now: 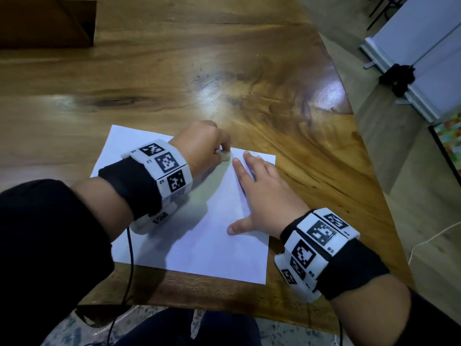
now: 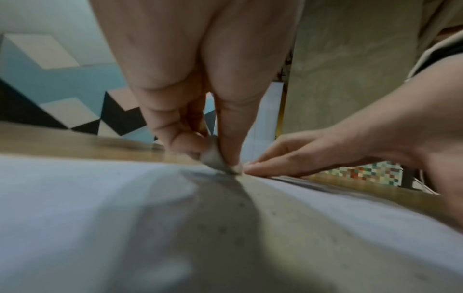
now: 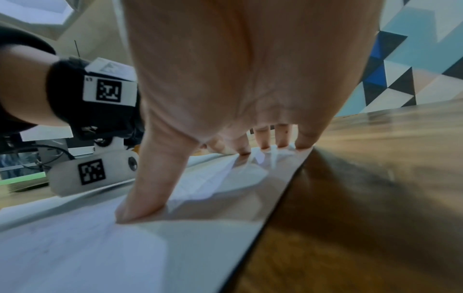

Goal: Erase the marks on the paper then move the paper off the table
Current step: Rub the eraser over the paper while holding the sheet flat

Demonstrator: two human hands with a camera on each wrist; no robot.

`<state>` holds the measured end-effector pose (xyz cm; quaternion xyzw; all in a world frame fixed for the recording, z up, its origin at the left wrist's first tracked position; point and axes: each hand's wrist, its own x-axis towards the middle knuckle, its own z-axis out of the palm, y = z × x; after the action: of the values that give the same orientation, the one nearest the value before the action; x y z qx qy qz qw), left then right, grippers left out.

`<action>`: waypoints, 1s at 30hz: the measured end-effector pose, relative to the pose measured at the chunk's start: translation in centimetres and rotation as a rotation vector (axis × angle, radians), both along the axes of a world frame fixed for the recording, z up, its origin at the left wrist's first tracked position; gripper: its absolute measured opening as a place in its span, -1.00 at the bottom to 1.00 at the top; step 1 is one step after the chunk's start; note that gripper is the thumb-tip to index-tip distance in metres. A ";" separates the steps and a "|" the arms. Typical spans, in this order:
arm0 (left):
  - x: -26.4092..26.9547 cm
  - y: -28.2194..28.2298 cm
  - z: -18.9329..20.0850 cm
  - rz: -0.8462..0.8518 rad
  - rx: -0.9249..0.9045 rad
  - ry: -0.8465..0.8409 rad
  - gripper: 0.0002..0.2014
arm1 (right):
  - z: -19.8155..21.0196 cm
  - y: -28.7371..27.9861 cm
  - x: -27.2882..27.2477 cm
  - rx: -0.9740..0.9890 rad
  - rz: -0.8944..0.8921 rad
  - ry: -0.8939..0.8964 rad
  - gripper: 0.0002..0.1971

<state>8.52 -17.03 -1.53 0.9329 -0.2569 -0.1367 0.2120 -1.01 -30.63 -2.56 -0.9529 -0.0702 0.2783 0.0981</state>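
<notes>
Wooden table (image 1: 174,71): paper's (image 1: 199,245) long axis runs near-to-far.

The paper (image 1: 199,233) at the centre of the head view is plain white, greyed where shadow crosses it. The table (image 1: 174,78) under it is warm brown wood with dark streaked grain. The eraser (image 1: 225,156) is white, its tip seemingly smudged grey, though the wrist view is blurred. Both wristbands (image 1: 159,171) are white blocks printed with black square codes over black straps. The sleeve (image 1: 45,233) at lower left is black. The wall (image 2: 62,83) in the left wrist view shows blue, white and black triangles.
</notes>
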 end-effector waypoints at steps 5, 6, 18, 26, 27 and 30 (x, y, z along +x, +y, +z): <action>0.2 1.3 0.2 -0.111 0.120 0.078 -0.87 | 0.1 0.2 0.1 0.008 -0.010 0.002 0.32; 0.3 1.3 0.2 -0.065 0.096 0.054 -0.87 | 0.1 0.3 0.1 0.002 -0.008 0.005 0.32; 0.3 1.7 0.1 -0.007 0.051 0.020 -0.87 | 0.3 0.8 0.4 -0.049 0.037 0.024 0.26; -0.6 2.3 0.0 -0.059 0.069 0.034 -0.89 | 0.3 0.8 0.4 -0.041 0.031 0.012 0.27; -0.4 2.2 0.0 -0.035 0.058 0.026 -0.89 | 0.3 0.8 0.5 -0.042 0.032 0.014 0.27; 0.4 1.8 -0.2 0.082 0.027 -0.021 -0.89 | 0.2 0.8 0.4 -0.047 0.028 0.024 0.27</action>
<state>8.96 -15.23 -1.75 0.9469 -0.2186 -0.1216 0.2022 -0.57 -29.86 -2.37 -0.9504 -0.0759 0.2928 0.0724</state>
